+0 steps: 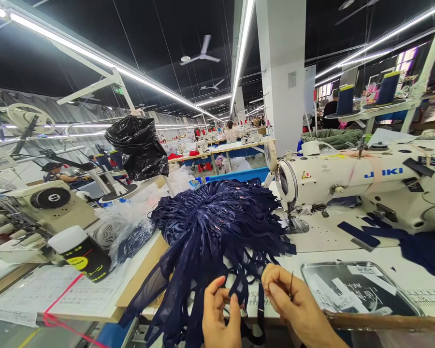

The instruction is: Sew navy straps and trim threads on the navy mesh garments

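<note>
A large bundle of navy fabric pieces with long straps [217,217] is heaped on the table in front of me. My left hand [223,311] is at its lower edge, palm up. The fingers are curled and a navy strap [240,285] runs in at the thumb; the exact grip is partly hidden. To the right, my right hand [293,302] has thumb and forefinger pinched together beside another hanging strap [261,309]. A thin, dark, pointed tool [292,279] sticks up from between its fingers; the rest of it is hidden in the hand.
A white sewing machine [322,174] stands at the right, with a metal tray [362,266] of labels before it. Navy scraps [358,234] lie nearby. At the left are a black bottle [89,258], papers [32,295] and another machine [54,208]. People sit farther back.
</note>
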A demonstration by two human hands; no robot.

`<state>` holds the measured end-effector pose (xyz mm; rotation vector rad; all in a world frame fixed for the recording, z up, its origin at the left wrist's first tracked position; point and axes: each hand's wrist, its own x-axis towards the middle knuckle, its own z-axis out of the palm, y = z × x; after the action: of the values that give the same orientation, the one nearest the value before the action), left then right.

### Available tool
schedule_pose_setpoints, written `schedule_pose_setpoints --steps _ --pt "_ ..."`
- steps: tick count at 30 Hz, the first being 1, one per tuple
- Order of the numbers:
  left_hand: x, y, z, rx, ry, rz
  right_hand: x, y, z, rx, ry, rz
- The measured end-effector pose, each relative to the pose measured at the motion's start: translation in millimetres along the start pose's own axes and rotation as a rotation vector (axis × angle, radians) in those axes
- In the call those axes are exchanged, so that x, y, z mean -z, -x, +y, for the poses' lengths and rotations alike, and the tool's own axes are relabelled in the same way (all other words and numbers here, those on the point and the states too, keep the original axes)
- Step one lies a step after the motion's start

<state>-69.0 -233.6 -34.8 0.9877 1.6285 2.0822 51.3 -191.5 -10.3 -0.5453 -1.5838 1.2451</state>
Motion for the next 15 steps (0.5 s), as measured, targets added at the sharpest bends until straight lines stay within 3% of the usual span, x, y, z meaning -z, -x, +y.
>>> schedule_pose_setpoints --steps 4,7,9,11,13,15 --pt "-0.8 -3 -8 0.042 0.028 -0.054 -5 -1 -3 -0.147 -0.399 -0.112" --pt "-7.2 0 -14 0.031 0.028 -0.053 -19 3 1 -0.232 -0.502 -0.272" --pt "-10.6 2 -15 -0.012 -0.006 -0.038 -28 9 9 -0.216 -0.37 -0.303" --pt "-7.3 1 -14 -0.13 -0.12 0.025 -27 12 18 -0.081 -0.081 -0.278" --pt "7.2 -7 -10 -0.304 -0.294 0.193 -11 12 23 0.18 0.278 -0.177" --pt "32.1 -20 -4 -0.426 -0.465 0.447 17 8 20 0.445 0.569 0.05"
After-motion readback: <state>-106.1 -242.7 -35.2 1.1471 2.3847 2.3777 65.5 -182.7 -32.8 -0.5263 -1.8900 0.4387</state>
